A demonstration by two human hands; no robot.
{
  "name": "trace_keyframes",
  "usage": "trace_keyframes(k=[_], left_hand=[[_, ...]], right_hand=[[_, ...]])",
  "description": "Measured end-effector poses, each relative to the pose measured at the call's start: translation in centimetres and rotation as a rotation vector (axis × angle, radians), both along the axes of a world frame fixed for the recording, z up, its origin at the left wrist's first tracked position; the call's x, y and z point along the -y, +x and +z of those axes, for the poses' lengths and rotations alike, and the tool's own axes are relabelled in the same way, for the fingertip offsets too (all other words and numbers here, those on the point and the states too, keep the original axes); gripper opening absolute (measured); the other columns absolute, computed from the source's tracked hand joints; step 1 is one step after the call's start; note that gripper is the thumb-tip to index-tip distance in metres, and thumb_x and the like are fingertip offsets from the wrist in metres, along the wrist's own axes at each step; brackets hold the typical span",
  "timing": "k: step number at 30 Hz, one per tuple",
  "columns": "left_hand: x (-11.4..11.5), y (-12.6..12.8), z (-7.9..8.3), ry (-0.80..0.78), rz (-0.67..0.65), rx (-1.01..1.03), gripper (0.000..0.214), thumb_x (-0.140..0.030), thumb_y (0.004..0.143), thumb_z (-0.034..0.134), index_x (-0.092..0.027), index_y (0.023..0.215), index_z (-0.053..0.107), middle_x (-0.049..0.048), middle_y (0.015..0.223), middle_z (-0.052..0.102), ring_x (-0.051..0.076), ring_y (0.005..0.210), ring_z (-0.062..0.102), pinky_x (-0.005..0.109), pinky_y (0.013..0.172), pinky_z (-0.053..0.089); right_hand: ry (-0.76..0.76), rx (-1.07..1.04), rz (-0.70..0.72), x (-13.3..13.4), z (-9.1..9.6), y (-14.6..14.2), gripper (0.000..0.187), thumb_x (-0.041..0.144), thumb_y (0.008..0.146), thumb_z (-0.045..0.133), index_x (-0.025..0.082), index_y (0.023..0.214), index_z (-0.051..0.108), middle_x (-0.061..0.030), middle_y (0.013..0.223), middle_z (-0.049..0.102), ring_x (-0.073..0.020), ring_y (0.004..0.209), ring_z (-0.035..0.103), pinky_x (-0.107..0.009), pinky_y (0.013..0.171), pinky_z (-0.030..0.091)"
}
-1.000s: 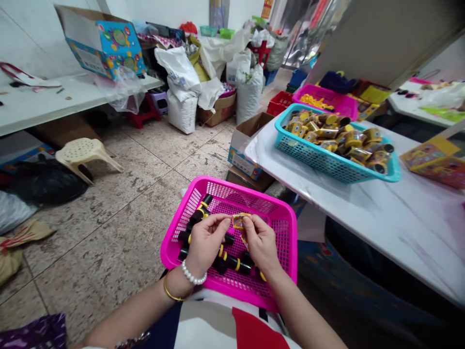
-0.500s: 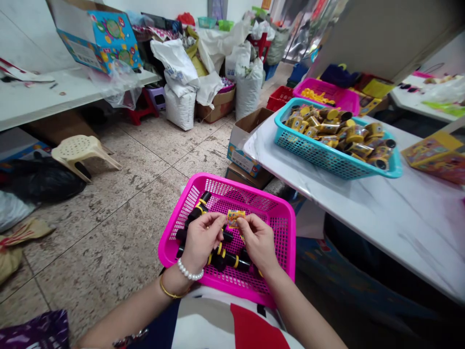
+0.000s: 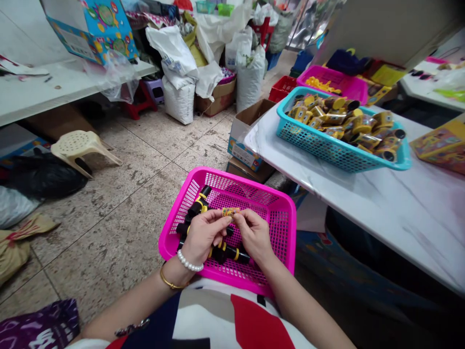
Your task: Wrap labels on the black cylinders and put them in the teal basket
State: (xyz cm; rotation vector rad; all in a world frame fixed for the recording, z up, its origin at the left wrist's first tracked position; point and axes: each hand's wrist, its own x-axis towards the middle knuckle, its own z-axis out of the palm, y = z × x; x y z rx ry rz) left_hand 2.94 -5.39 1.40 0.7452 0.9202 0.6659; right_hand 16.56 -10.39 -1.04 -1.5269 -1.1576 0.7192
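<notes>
Between the fingertips of my left hand (image 3: 204, 233) and my right hand (image 3: 255, 236) is a small yellow printed label (image 3: 230, 212), which looks curled. Both hands pinch it, one at each end. They are above a bright pink mesh basket (image 3: 292, 228) close against my body. Inside the basket lie several short black cylinders with yellow bands (image 3: 232, 253), mostly on the left and front. My left hand and wrist hide part of that pile. A pearl bracelet and a gold bangle circle my left wrist.
A marbled white table (image 3: 319, 194) on my right bears a turquoise basket (image 3: 327, 148) of yellow-wrapped cylinders. Behind it is a pink tray (image 3: 359, 92) with yellow pieces. An open carton (image 3: 241, 152) stands by the table's corner. A cream stool (image 3: 78, 143) is on the left floor.
The label was held up flat facing me; now it is tilted and curled, with both hands closer together around it. The view has shifted slightly.
</notes>
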Motion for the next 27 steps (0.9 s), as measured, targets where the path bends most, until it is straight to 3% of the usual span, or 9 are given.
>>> trace_keyframes(k=[3,6,9,12,15,19,22,24,27], left_hand=[[-0.6,-0.4,0.1,0.057,0.013,-0.054,0.026,-0.034,0.069,0.076,-0.013,0.076,0.062,-0.0028,0.049,0.056,0.003,0.036,0.039,0.013,0.032,0.022],[-1.5,-0.9,0.3,0.082,0.027,-0.101,0.027,-0.035,0.072,0.074,-0.014,0.084,0.064,-0.0041,0.042,0.054,0.004,0.03,0.035,0.014,0.03,0.017],[-2.3,-1.3,0.4,0.057,-0.006,-0.104,0.034,-0.035,0.072,0.074,-0.012,0.095,0.067,-0.004,0.042,0.053,0.003,0.029,0.034,0.015,0.03,0.016],[-2.5,-1.5,0.4,0.008,-0.025,-0.077,0.033,-0.034,0.069,0.076,-0.01,0.09,0.069,-0.0021,0.048,0.056,0.002,0.033,0.036,0.014,0.031,0.018],[-2.5,-1.6,0.3,-0.043,-0.012,-0.064,0.031,-0.033,0.066,0.079,-0.008,0.084,0.07,-0.0015,0.052,0.056,0.001,0.037,0.037,0.012,0.033,0.018],[-2.6,-1.4,0.0,-0.085,0.013,-0.049,0.03,-0.032,0.067,0.078,-0.008,0.084,0.071,-0.0019,0.052,0.054,0.001,0.038,0.036,0.012,0.032,0.016],[-2.6,-1.0,0.0,-0.122,-0.009,0.009,0.029,-0.029,0.069,0.077,-0.007,0.086,0.071,0.0009,0.06,0.058,0.0,0.042,0.04,0.011,0.032,0.016],[-2.5,-0.6,-0.1,-0.164,-0.026,0.058,0.026,-0.026,0.07,0.076,-0.007,0.088,0.071,0.0026,0.068,0.061,0.0,0.044,0.042,0.01,0.031,0.016],[-2.4,-0.2,-0.1,-0.225,-0.04,0.105,0.024,-0.021,0.071,0.075,-0.008,0.09,0.071,0.0018,0.071,0.061,0.0,0.044,0.044,0.009,0.03,0.018]], right_hand=[[-0.002,0.047,0.065,-0.1,0.0,0.6,0.031,0.032,0.097,0.039,0.019,0.083,0.063,-0.002,0.073,0.063,-0.015,0.066,0.057,-0.026,0.061,0.044],[-0.036,0.467,0.231,0.0,-0.2,0.6,0.019,0.021,0.091,0.046,0.019,0.102,0.061,-0.0069,0.091,0.066,-0.0204,0.084,0.059,-0.031,0.075,0.046],[-0.107,0.917,0.465,0.2,-0.9,-0.3,0.023,0.017,0.088,0.05,0.02,0.108,0.06,-0.0106,0.102,0.064,-0.0242,0.09,0.056,-0.035,0.078,0.045],[-0.204,1.05,0.502,0.3,-1.7,-1.1,0.023,0.016,0.088,0.048,0.02,0.108,0.06,-0.012,0.106,0.062,-0.0237,0.089,0.056,-0.034,0.075,0.046],[-0.263,0.826,0.383,0.2,-1.5,-0.3,0.021,0.015,0.081,0.054,0.018,0.102,0.059,-0.0095,0.098,0.062,-0.0211,0.082,0.058,-0.032,0.07,0.047],[-0.114,0.004,0.098,-0.1,0.1,2.3,0.036,0.026,0.078,0.062,0.022,0.113,0.054,-0.0053,0.103,0.064,-0.0187,0.088,0.061,-0.031,0.074,0.049],[-0.039,-0.519,0.04,-0.3,1.1,3.4,0.041,0.031,0.076,0.065,0.024,0.116,0.058,-0.0041,0.103,0.065,-0.0173,0.087,0.062,-0.03,0.075,0.05],[-0.038,-0.689,0.022,-0.4,1.4,3.3,0.038,0.03,0.073,0.068,0.024,0.11,0.062,-0.003,0.096,0.066,-0.0158,0.081,0.062,-0.029,0.074,0.051],[-0.031,-0.747,-0.035,-0.3,1.1,2.7,0.035,0.028,0.067,0.074,0.023,0.101,0.063,-0.0023,0.09,0.066,-0.0156,0.079,0.062,-0.028,0.072,0.052]])
